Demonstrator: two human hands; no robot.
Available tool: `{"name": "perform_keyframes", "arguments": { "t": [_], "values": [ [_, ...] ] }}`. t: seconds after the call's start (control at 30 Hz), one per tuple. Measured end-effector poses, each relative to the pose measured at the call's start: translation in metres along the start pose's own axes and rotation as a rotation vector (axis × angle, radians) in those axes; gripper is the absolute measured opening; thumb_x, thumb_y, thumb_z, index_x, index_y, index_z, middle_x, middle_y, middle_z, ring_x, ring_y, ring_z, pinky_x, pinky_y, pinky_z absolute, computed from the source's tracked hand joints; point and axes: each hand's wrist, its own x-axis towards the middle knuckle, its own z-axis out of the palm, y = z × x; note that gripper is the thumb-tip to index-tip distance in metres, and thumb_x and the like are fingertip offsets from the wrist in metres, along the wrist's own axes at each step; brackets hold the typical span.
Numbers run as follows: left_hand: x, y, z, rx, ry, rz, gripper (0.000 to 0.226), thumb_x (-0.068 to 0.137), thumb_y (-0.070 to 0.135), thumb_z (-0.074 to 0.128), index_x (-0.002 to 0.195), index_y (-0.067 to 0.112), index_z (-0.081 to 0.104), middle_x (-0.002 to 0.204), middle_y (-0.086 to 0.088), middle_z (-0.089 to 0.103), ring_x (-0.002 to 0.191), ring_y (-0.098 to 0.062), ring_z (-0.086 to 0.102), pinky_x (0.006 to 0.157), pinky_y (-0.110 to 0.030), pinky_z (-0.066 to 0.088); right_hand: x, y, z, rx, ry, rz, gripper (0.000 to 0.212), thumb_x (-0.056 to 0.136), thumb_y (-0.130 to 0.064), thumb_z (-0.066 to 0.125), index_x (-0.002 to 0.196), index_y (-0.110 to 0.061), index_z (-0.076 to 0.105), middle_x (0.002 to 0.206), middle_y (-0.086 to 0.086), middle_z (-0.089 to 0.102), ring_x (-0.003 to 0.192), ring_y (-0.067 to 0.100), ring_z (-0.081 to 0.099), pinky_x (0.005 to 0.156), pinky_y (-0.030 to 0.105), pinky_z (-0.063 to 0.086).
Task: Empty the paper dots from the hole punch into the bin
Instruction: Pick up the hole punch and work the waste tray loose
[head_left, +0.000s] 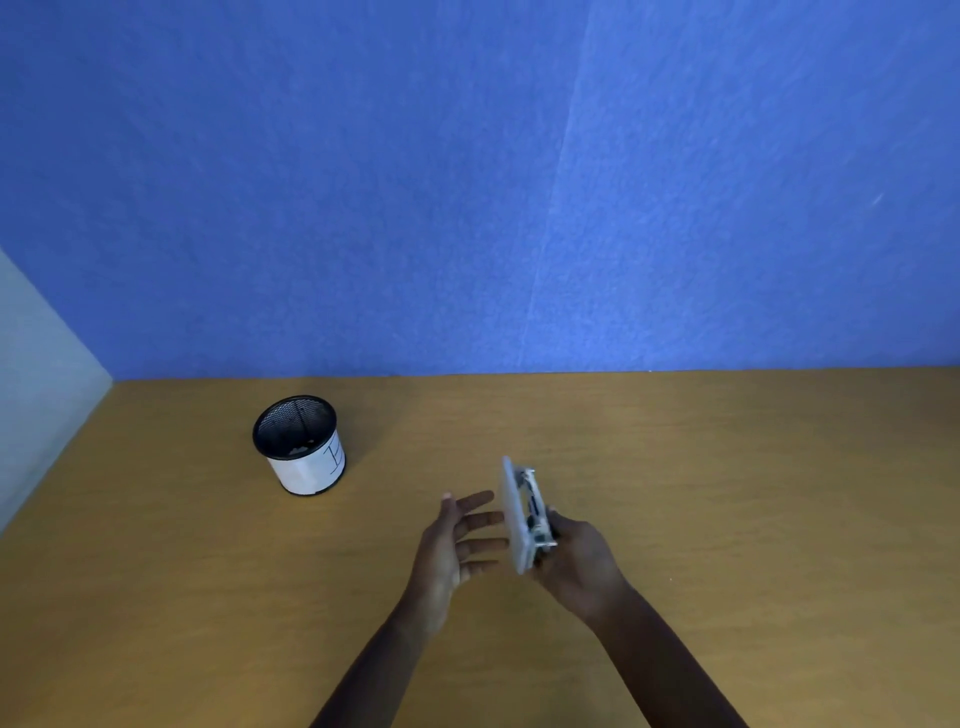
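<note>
A white hole punch (522, 512) is held on edge above the wooden table, its flat base facing left and its metal works facing right. My right hand (579, 564) grips its lower end from the right. My left hand (457, 540) is open just left of the punch, fingers spread and pointing at the base, fingertips close to it or touching it. The bin (298, 447), a small round black mesh cup wrapped in white paper, stands upright on the table to the far left; something pale lies at its bottom.
The wooden table (727, 493) ends at a blue wall behind and a pale partition (36, 384) at the left.
</note>
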Motion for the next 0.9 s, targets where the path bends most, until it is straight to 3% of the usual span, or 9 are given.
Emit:
{"name": "perform_keyframes", "arguments": {
  "t": [0.1, 0.17, 0.23, 0.3, 0.47, 0.53, 0.6, 0.77, 0.9],
  "values": [
    [-0.003, 0.005, 0.002, 0.06, -0.047, 0.03, 0.024, 0.097, 0.02, 0.039, 0.113, 0.012, 0.056, 0.089, -0.005, 0.066, 0.06, -0.008, 0.068, 0.049, -0.018, 0.052, -0.001, 0.0, -0.001, 0.109, -0.08, 0.046, 0.013, 0.065, 0.004, 0.048, 0.074, 0.001, 0.057, 0.053, 0.012, 0.062, 0.04, 0.02, 0.061, 0.04, 0.021, 0.051],
    [-0.004, 0.007, 0.006, 0.099, -0.08, 0.061, 0.021, 0.095, 0.009, 0.045, 0.111, 0.013, 0.057, 0.081, -0.002, 0.069, 0.061, -0.008, 0.067, 0.051, -0.018, 0.051, -0.002, 0.0, 0.0, 0.163, -0.136, 0.075, 0.014, 0.06, 0.003, 0.054, 0.073, 0.003, 0.06, 0.054, 0.014, 0.061, 0.039, 0.023, 0.061, 0.038, 0.024, 0.052],
    [-0.006, 0.008, 0.009, 0.149, -0.084, 0.104, 0.023, 0.092, 0.004, 0.049, 0.105, 0.02, 0.061, 0.071, 0.005, 0.071, 0.063, -0.007, 0.067, 0.056, -0.019, 0.052, -0.003, 0.001, 0.0, 0.206, -0.184, 0.085, 0.04, 0.043, 0.007, 0.081, 0.077, 0.005, 0.061, 0.063, 0.015, 0.061, 0.042, 0.025, 0.062, 0.038, 0.026, 0.052],
    [-0.008, 0.009, 0.011, 0.177, -0.081, 0.13, 0.027, 0.089, 0.001, 0.052, 0.101, 0.024, 0.061, 0.069, 0.005, 0.068, 0.064, -0.007, 0.067, 0.057, -0.019, 0.054, -0.002, 0.001, -0.003, 0.27, -0.246, 0.123, 0.063, 0.028, 0.008, 0.088, 0.083, 0.003, 0.059, 0.076, 0.014, 0.056, 0.046, 0.025, 0.062, 0.038, 0.027, 0.052],
    [-0.009, 0.008, 0.017, 0.176, -0.063, 0.145, 0.024, 0.091, 0.004, 0.051, 0.103, 0.022, 0.061, 0.072, 0.0, 0.066, 0.062, -0.009, 0.065, 0.055, -0.02, 0.053, -0.01, -0.005, -0.004, 0.201, -0.305, 0.142, 0.046, 0.033, 0.004, 0.088, 0.072, 0.002, 0.063, 0.06, 0.01, 0.056, 0.039, 0.02, 0.057, 0.038, 0.023, 0.048],
    [-0.009, 0.01, 0.018, 0.156, -0.044, 0.143, 0.02, 0.094, 0.013, 0.047, 0.101, 0.019, 0.064, 0.078, 0.0, 0.067, 0.066, -0.01, 0.065, 0.057, -0.021, 0.053, -0.01, -0.01, -0.005, 0.088, -0.233, 0.125, 0.014, 0.064, -0.004, 0.082, 0.062, -0.001, 0.068, 0.048, 0.006, 0.059, 0.036, 0.016, 0.057, 0.036, 0.019, 0.047],
    [-0.009, 0.012, 0.019, 0.114, -0.052, 0.137, 0.025, 0.097, 0.02, 0.042, 0.095, 0.019, 0.066, 0.083, -0.004, 0.067, 0.07, -0.015, 0.066, 0.059, -0.024, 0.055, -0.008, -0.016, -0.007, 0.001, -0.164, 0.102, 0.045, 0.098, -0.023, 0.046, 0.068, -0.004, 0.074, 0.052, 0.004, 0.068, 0.042, 0.013, 0.064, 0.04, 0.019, 0.052],
    [-0.008, 0.015, 0.026, 0.07, -0.072, 0.066, 0.04, 0.099, 0.035, 0.031, 0.096, 0.016, 0.065, 0.084, -0.006, 0.068, 0.069, -0.016, 0.069, 0.06, -0.028, 0.056, -0.014, -0.023, 0.005, -0.356, -0.198, -0.041, 0.044, 0.099, -0.03, 0.037, 0.115, 0.003, 0.061, 0.089, 0.015, 0.07, 0.067, 0.022, 0.069, 0.054, 0.027, 0.056],
    [-0.009, 0.013, 0.029, 0.068, -0.058, 0.039, 0.043, 0.098, 0.04, 0.031, 0.091, 0.016, 0.066, 0.083, -0.003, 0.069, 0.074, -0.016, 0.068, 0.066, -0.03, 0.055, -0.019, -0.02, 0.015, -0.558, -0.057, -0.191, 0.027, 0.095, -0.021, 0.051, 0.11, -0.002, 0.061, 0.082, 0.008, 0.064, 0.064, 0.015, 0.062, 0.055, 0.025, 0.051]
  ]
}}
